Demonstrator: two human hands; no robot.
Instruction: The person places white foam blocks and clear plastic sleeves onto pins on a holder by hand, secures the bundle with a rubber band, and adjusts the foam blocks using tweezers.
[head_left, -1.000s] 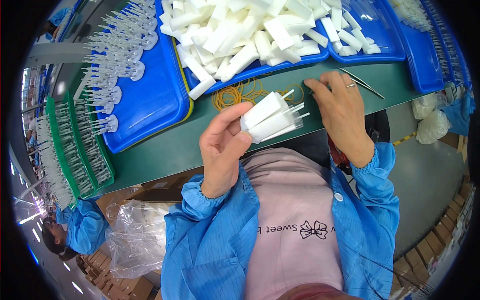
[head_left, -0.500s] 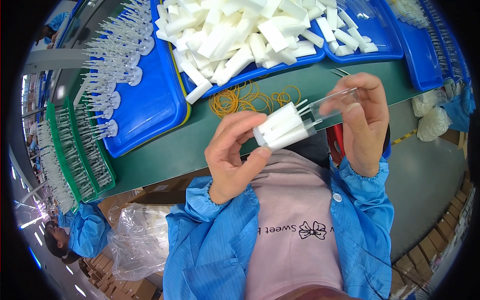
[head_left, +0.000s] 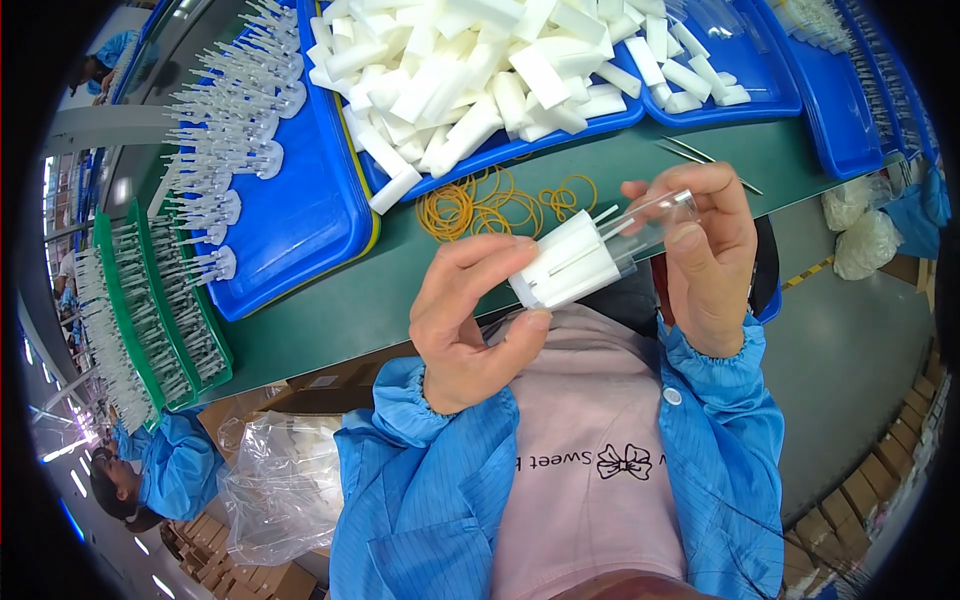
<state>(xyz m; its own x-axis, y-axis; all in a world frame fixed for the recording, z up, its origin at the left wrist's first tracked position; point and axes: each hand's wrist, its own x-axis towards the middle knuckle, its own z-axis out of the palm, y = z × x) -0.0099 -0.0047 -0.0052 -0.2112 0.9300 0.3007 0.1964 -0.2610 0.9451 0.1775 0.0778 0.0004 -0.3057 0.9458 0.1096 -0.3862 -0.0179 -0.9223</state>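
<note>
My left hand (head_left: 462, 325) grips the base end of a bundle of white foam pieces (head_left: 568, 258) between thumb and fingers. Thin white rods (head_left: 608, 217) stick out of the bundle's right end. My right hand (head_left: 712, 265) holds a clear plastic tube (head_left: 672, 212) by its far end, with thumb and fingers around it. The tube's open end lies over the right part of the bundle, and both are tilted up to the right. Just beyond the bundle lie loose yellow rubber bands (head_left: 450, 212) on the green table.
A heap of white foam blocks (head_left: 480, 75) fills a blue tray ahead, with another blue tray (head_left: 775, 95) to its right. On the left, a blue tray (head_left: 290, 225) and green racks (head_left: 165, 310) hold thin-stemmed parts. Metal tweezers (head_left: 712, 162) lie past my right hand.
The clear tube has moved left and down, further over the foam bundle, along with my right hand. The bundle has turned slightly in my left hand. The tweezers show more fully.
</note>
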